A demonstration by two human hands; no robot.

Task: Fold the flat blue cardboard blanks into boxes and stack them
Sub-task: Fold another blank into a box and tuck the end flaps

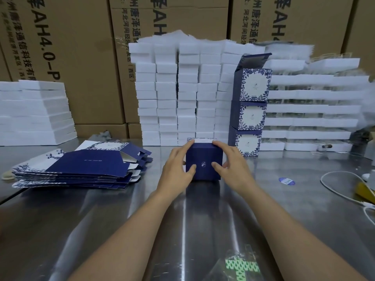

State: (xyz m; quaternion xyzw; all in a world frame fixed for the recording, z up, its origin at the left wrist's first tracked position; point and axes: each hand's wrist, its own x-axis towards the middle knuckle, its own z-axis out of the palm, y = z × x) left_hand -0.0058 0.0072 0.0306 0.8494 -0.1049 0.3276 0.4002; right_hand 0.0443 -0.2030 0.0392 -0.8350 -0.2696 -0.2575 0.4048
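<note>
My left hand [178, 167] holds the left side of the box [204, 159], with the fingers curled over its top edge and the thumb pressed on the near face. My right hand [231, 163] holds the right side in the same way, with its thumb on the near face just right of the small white emblem. The box stands upright on the table [263, 209], about midway between the left and right edges and closer to the far edge than to the near one. Its near face is dark blue, and a white panel with a blue patterned border shows behind its top edge. The blanks [81, 169] lie flat in a loose, fanned pile towards the left edge, well apart from the box. The stack [248, 116] stands at the far edge, just right of the box: three folded boxes, one on another, the top one with its lid flap raised. White foam [168, 94] is piled in columns along the far edge, directly behind the box and the stack, with more to the left and right. Brown cartons [81, 57] rise behind the foam. A round blue sticker [286, 181] lies right of my right hand, and a white cable [332, 185] loops near the right edge. A clear wrapper [241, 268] with green print lies at the near edge.
</note>
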